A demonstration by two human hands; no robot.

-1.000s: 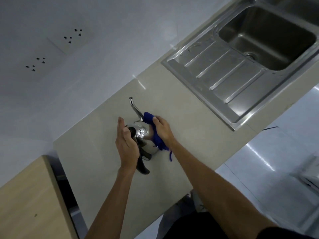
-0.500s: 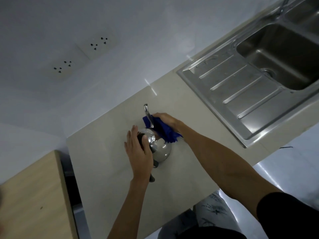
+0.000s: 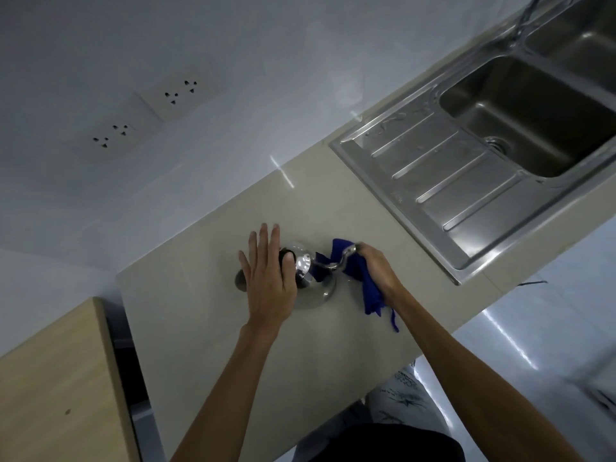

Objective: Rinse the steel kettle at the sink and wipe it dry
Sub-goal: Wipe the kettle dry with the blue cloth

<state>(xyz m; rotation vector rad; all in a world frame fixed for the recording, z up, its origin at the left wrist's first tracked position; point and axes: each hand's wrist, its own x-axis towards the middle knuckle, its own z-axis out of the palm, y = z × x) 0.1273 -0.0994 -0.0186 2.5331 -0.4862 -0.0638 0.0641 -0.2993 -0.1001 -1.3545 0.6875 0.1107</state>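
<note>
The steel kettle point(image 3: 311, 278) stands on the beige counter point(image 3: 206, 321), its thin curved spout pointing right toward the sink. My left hand point(image 3: 266, 278) lies flat on top of the kettle with its fingers stretched out, pressing on the black lid knob and hiding the handle. My right hand point(image 3: 378, 273) grips a blue cloth point(image 3: 366, 288) wrapped round the spout's end. A loose tail of the cloth hangs down onto the counter. The steel sink point(image 3: 423, 175) with its ribbed drainboard sits to the right.
A white wall with two socket plates point(image 3: 146, 111) rises behind the counter. A wooden cabinet top point(image 3: 56, 378) sits lower left, across a dark gap. The counter's front edge runs diagonally at lower right, with glossy floor point(image 3: 533, 328) beyond. A tap base point(image 3: 520, 25) shows at the top right.
The kettle has been turned so its spout points right instead of away from me. My right hand with the cloth slid from the body out along the spout. My left hand flattened on top.
</note>
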